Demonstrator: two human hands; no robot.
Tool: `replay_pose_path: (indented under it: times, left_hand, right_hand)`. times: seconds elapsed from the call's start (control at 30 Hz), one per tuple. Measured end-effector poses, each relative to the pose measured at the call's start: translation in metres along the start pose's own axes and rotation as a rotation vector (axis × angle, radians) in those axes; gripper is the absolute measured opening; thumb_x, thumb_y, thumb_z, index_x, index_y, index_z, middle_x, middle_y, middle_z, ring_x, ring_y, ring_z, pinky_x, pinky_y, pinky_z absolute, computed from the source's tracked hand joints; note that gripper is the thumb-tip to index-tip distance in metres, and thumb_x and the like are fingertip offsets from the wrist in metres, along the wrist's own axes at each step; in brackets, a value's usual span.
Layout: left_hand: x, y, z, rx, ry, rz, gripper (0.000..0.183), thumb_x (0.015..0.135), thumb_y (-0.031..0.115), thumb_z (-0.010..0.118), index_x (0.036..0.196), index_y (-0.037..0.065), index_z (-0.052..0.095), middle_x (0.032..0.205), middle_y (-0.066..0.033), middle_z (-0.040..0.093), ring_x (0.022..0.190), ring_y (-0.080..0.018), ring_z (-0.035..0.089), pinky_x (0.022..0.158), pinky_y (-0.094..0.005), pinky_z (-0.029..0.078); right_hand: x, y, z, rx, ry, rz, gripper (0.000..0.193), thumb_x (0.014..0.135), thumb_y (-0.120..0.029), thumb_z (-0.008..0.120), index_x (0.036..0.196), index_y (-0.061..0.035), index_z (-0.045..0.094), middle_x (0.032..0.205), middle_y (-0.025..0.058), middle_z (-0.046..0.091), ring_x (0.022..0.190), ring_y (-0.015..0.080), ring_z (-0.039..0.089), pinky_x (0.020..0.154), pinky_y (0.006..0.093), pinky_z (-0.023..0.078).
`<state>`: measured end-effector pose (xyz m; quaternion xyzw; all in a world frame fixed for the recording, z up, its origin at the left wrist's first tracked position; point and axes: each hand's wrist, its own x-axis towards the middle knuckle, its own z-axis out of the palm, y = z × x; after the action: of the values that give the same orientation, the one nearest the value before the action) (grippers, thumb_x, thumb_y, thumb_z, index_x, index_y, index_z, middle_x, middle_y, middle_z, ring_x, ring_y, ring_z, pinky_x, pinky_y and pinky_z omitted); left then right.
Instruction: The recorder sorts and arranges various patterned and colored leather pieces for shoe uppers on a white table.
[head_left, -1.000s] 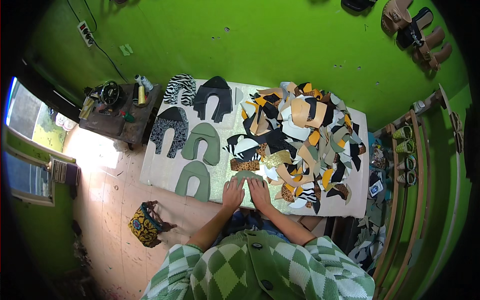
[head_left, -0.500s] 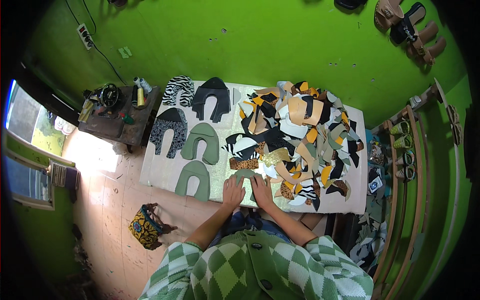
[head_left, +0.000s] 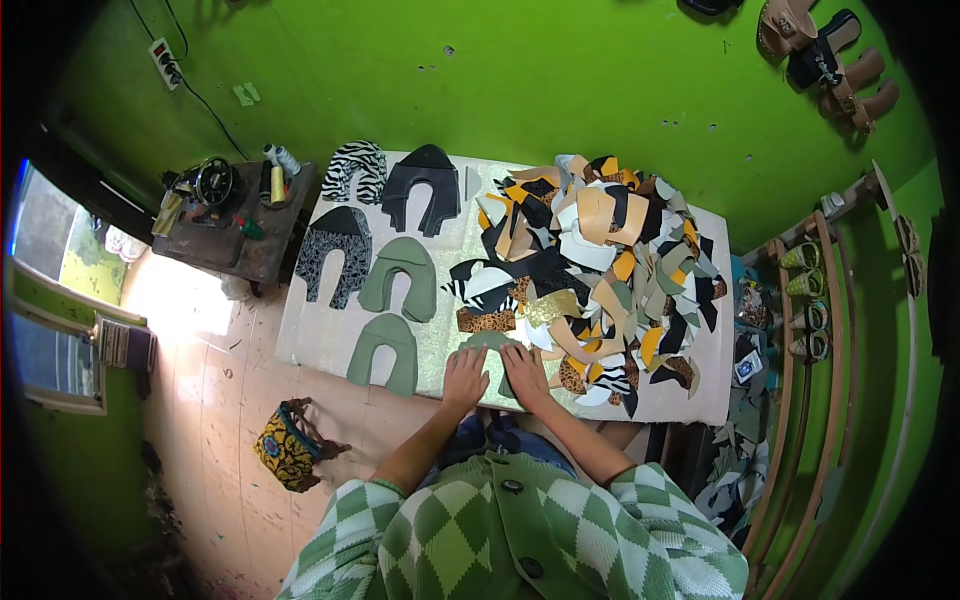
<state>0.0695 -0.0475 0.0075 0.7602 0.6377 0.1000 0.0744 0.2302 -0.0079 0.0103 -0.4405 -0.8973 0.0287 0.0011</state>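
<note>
The green piece (head_left: 487,341) lies (partly hidden) under the fingers (head_left: 515,358).

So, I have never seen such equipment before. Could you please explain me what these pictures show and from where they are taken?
Of course. There is no robot here: a person works with bare hands. Every picture comes from a wide fisheye camera on the person's head, looking down, so straight edges bend toward the rim.

On the pale table, five arch-shaped pieces lie to the left: one zebra-striped, one black, one dark patterned and two green. To the right is a heap of mixed scraps.

The left hand and right hand rest on another green piece at the near edge, partly covering it. Neither seems to grip or lift it.
</note>
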Motion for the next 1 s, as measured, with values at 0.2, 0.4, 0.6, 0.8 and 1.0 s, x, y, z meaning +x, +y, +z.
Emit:
replay_pose_path:
  times: [0.2, 0.4, 0.6, 0.8, 1.0]
  left_hand:
    - [-0.005, -0.002, -0.004, -0.022, -0.011, -0.019, 0.057, 0.084, 0.032, 0.051, 0.134, 0.007, 0.04, 0.125, -0.0139, 0.046, 0.119, -0.0265, 0.041, 0.101, -0.0428, 0.027]
    - [-0.014, -0.005, -0.003, -0.032, 0.059, -0.063, 0.056, 0.082, 0.03, 0.052, 0.133, 0.009, 0.041, 0.127, -0.0134, 0.044, 0.12, -0.0305, 0.038, 0.1, -0.0433, 0.027]
    - [-0.016, -0.003, -0.001, -0.024, 0.071, -0.12, 0.055, 0.082, 0.03, 0.052, 0.133, 0.013, 0.042, 0.13, -0.0135, 0.042, 0.121, -0.0354, 0.035, 0.099, -0.0443, 0.028]
    - [-0.014, -0.004, -0.003, -0.072, 0.084, -0.135, 0.052, 0.082, 0.028, 0.053, 0.131, 0.014, 0.043, 0.128, -0.0126, 0.043, 0.122, -0.0351, 0.034, 0.098, -0.0451, 0.026]
    - [-0.018, -0.023, 0.005, -0.282, 0.226, -0.331, 0.039, 0.079, 0.019, 0.057, 0.117, 0.011, 0.053, 0.116, -0.0081, 0.051, 0.111, -0.0256, 0.043, 0.091, -0.0412, 0.028]
  right_hand:
    - [-0.008, 0.006, -0.002, 0.022, 0.103, -0.014, 0.046, 0.082, -0.012, 0.047, 0.128, -0.006, 0.045, 0.125, 0.0046, 0.047, 0.116, 0.0226, 0.041, 0.097, 0.0413, 0.032]
    - [-0.012, 0.012, -0.01, -0.012, 0.061, 0.006, 0.046, 0.082, -0.012, 0.047, 0.128, -0.0073, 0.046, 0.124, 0.0039, 0.047, 0.116, 0.0237, 0.041, 0.093, 0.0412, 0.032]
    - [-0.014, 0.012, -0.01, -0.034, 0.061, 0.023, 0.047, 0.082, -0.011, 0.048, 0.129, -0.0082, 0.046, 0.125, 0.0031, 0.046, 0.115, 0.0231, 0.042, 0.093, 0.0409, 0.032]
    - [-0.006, 0.02, -0.01, 0.044, 0.039, 0.028, 0.043, 0.082, -0.008, 0.047, 0.125, -0.0089, 0.049, 0.126, 0.0037, 0.047, 0.113, 0.0224, 0.045, 0.092, 0.041, 0.033]
    - [-0.001, 0.033, -0.019, 0.587, 0.128, 0.164, 0.036, 0.074, 0.001, 0.052, 0.109, -0.0075, 0.059, 0.106, 0.0082, 0.057, 0.101, 0.0269, 0.051, 0.087, 0.0392, 0.037]
